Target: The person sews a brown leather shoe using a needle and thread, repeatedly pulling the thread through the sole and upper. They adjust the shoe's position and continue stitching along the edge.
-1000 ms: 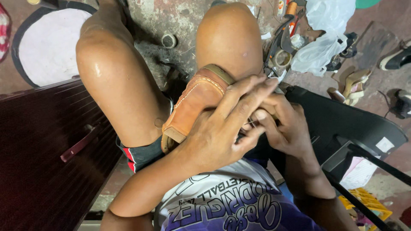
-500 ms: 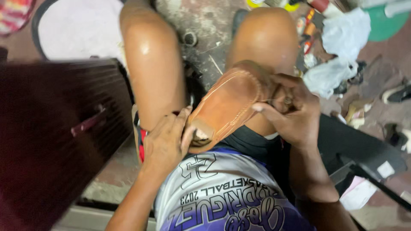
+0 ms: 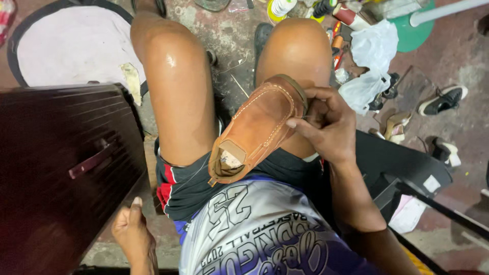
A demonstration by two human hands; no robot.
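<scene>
Shoe (image 3: pixel 257 132) slants from frame centre toward upper right, toe in right hand's (image 3: pixel 328 125) closed grip; left hand (image 3: pixel 133 235) empty, half-open at lower left.

White plastic bags (image 3: pixel 373 63) on floor, upper right; white-capped bottle with yellow label (image 3: pixel 281 7) at top edge

Left hand (image 3: pixel 133 235) off the brown shoe (image 3: pixel 254 133), now down by the hip
</scene>
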